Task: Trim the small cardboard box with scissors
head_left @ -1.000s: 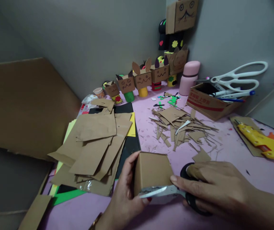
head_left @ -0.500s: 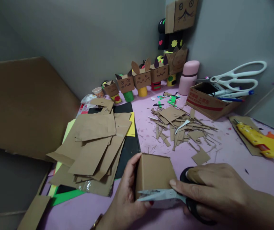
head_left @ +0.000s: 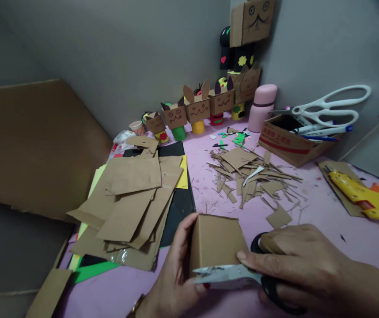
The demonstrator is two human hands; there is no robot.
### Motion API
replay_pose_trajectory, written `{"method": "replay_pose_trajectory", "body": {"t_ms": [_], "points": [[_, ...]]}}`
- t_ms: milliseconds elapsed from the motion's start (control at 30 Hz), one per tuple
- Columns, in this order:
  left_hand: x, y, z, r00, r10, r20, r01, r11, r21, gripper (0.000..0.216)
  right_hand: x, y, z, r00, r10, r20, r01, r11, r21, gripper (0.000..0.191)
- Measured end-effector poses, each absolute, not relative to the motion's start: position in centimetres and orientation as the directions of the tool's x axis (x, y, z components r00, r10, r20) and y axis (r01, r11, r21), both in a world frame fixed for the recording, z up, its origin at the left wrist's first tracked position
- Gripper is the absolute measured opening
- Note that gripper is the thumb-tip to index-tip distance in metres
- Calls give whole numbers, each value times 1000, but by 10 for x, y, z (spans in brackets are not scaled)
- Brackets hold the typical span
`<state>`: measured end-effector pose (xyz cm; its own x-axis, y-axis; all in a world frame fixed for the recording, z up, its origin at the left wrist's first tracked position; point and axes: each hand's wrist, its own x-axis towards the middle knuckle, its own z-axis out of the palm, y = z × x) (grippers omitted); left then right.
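My left hand [head_left: 180,274] grips the cardboard box [head_left: 221,240], shifted slightly toward me within a second, in front of scattered scraps [head_left: 239,158], as my right hand [head_left: 304,258] holds scissors [head_left: 224,274], blades parted, along its near edge, the scissor work seemingly unfinished.

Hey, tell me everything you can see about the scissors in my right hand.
The scissors have grey, metal-looking blades with what look like dark smudges, and black handles, probably plastic. The blades stand slightly open, pointing left across the near, lower edge of the box; whether they touch it is hard to tell. Your right hand holds the handles, partly covering them. The tips end close to your left thumb.
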<state>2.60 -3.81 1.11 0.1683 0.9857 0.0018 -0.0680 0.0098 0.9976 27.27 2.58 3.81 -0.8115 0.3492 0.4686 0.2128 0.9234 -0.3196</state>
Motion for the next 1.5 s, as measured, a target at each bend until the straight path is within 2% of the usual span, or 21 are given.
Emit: {"method": "replay_pose_trajectory", "body": {"t_ms": [200, 533, 767, 867, 1033, 1200, 1500], "points": [[25, -38, 6, 120, 993, 20, -43, -15, 999, 80, 270, 26, 40, -790, 369, 490, 259, 925, -278, 37], [28, -40, 13, 191, 981, -17, -63, 29, 998, 76, 266, 20, 39, -745, 388, 542, 326, 921, -212, 35], [28, -42, 13, 231, 972, 40, 100, -65, 993, 85, 259, 18, 42, -751, 348, 561, 280, 938, -206, 26], [29, -43, 12, 219, 976, 19, 34, -27, 999, 83, 259, 18, 42, -737, 366, 568, 315, 930, -190, 31], [32, -41, 13, 191, 981, -21, -117, 44, 992, 81, 264, 21, 43, -723, 431, 540, 341, 902, -264, 38], [35, -38, 13, 129, 991, -27, -98, 40, 994, 75, 265, 21, 45, -707, 418, 570, 348, 908, -234, 39], [34, -41, 8, 156, 988, 16, -83, -3, 997, 77, 261, 19, 40, -706, 379, 598, 392, 913, -115, 28]]}}
